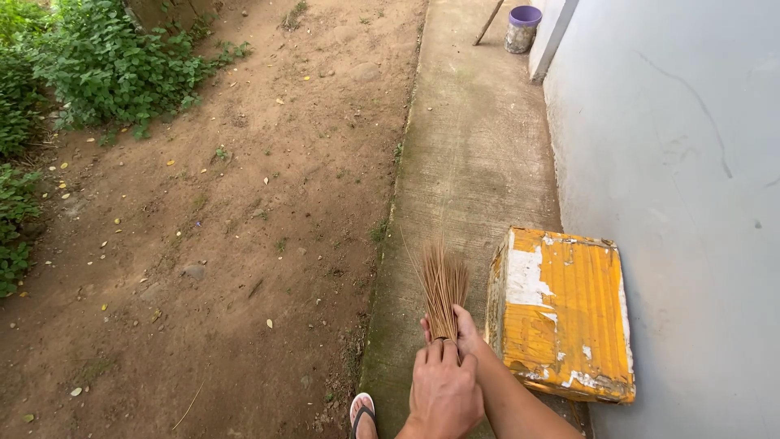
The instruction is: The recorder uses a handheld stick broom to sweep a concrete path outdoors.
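- The left hand (pixel 443 390) sits lowest in view, fingers curled shut around the bound end of a stick broom (pixel 444 297); the right hand (pixel 467 332) is pressed against it just above, wrapped on the same bundle, so the two hands are together on one grip.
- A foot in a sandal (pixel 362 413) stands beside them at the edge of the concrete path (pixel 471 162).
- Judging by the grip, the step in hand looks like gathering and steadying the bundle before it is put to the ground. The bristles point up and away, not down, so the next move would call for tipping the broom over and keeping the sticks tight together while doing so.
- The broom is a sheaf of thin, stiff, tan sticks, fanning out slightly at the free end, with a few stray ones leaning left.
- Just to the right, a worn yellow box (pixel 565 313) with peeling white patches leans against the pale wall (pixel 674 162).
- To the left lies bare dirt (pixel 227 244) dotted with small fallen leaves, with green bushes (pixel 89 65) beyond.
- Far up the path a purple-rimmed bucket (pixel 522 28) stands by the wall, a pole (pixel 489 22) slanting beside it.
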